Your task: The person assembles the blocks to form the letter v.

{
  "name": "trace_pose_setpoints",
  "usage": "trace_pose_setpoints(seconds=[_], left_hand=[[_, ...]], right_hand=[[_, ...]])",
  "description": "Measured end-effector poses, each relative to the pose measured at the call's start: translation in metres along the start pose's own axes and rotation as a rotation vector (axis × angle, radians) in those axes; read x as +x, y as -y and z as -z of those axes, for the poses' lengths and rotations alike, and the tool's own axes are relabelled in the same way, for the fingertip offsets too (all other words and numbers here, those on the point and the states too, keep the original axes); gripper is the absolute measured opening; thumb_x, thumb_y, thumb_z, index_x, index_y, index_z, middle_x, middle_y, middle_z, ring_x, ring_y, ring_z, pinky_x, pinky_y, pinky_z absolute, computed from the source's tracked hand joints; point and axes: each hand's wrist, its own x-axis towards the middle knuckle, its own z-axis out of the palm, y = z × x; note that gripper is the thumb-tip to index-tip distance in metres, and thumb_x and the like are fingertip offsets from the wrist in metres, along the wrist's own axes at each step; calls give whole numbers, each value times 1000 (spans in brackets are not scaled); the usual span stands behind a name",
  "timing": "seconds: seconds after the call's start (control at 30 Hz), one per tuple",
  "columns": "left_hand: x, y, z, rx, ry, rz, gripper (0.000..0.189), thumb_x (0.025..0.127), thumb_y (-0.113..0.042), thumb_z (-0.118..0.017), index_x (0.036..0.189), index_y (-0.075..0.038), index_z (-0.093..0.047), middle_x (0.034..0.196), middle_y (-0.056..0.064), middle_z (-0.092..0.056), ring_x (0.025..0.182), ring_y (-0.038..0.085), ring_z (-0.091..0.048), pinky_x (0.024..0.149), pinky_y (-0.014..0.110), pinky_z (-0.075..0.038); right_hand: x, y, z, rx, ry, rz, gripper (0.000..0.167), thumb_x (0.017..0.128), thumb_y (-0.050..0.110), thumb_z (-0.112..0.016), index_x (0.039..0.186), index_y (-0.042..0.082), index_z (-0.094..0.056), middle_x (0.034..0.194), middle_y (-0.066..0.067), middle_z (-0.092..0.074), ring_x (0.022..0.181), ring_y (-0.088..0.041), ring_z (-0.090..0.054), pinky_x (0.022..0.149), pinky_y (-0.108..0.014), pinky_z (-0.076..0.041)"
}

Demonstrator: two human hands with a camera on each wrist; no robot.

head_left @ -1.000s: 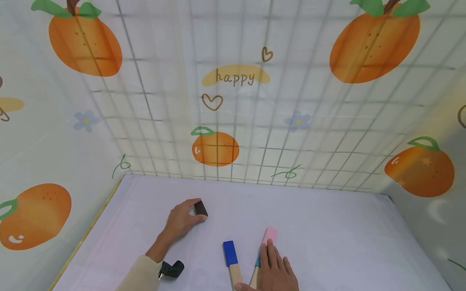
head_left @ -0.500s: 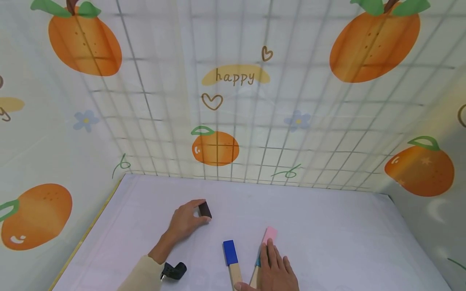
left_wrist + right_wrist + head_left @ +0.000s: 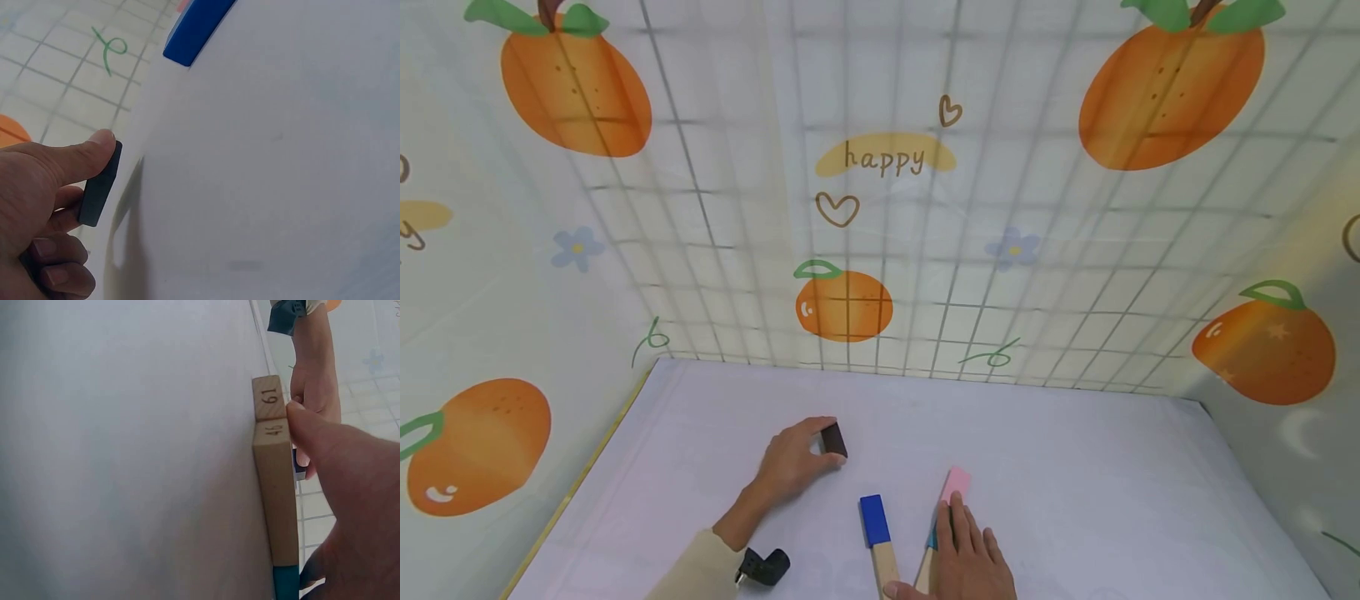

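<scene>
My left hand [image 3: 793,458] pinches a dark, nearly black block [image 3: 833,440] between thumb and fingers, at the left of the table's middle. The left wrist view shows the thumb on one end of this dark block [image 3: 102,187]. My right hand [image 3: 966,554] lies with straight fingers over a row of a pink block [image 3: 955,483], a teal block [image 3: 932,537] and a plain wooden block [image 3: 925,571]. Its thumb touches a second wooden block [image 3: 886,567], whose far end meets a blue block [image 3: 874,520]. Numbers 61 and 46 mark the wooden blocks' ends in the right wrist view.
A white cloth covers the table [image 3: 1097,483]. Behind it hangs a sheer curtain [image 3: 910,225] printed with oranges, in front of a wire grid. A black camera [image 3: 765,567] is strapped at the left wrist, by a cream sleeve [image 3: 700,567].
My left hand has moved right and slightly nearer with the dark block in its grip. My right hand and the blocks by it have stayed in place.
</scene>
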Motion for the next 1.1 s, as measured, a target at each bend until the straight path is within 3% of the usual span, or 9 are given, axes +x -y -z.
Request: trace_pose_setpoints(seconds=[0.53, 1.1], left_hand=[[-5, -15, -8, -22, 60, -47, 63, 84, -40, -81, 138, -13, -63, 139, 7, -62, 129, 30, -56, 103, 52, -45], [-11, -19, -20, -25, 98, -114, 64, 87, -47, -77, 139, -13, -61, 138, 4, -63, 127, 25, -58, 102, 48, -46]], right_hand=[[1, 1, 2, -3, 9, -10, 151, 53, 106, -39, 154, -6, -33, 161, -28, -26, 142, -49, -34, 111, -68, -24], [0, 0, 1, -3, -9, 8, 149, 55, 105, -40, 153, -6, -34, 160, -29, -27, 141, -49, -35, 109, -69, -25]])
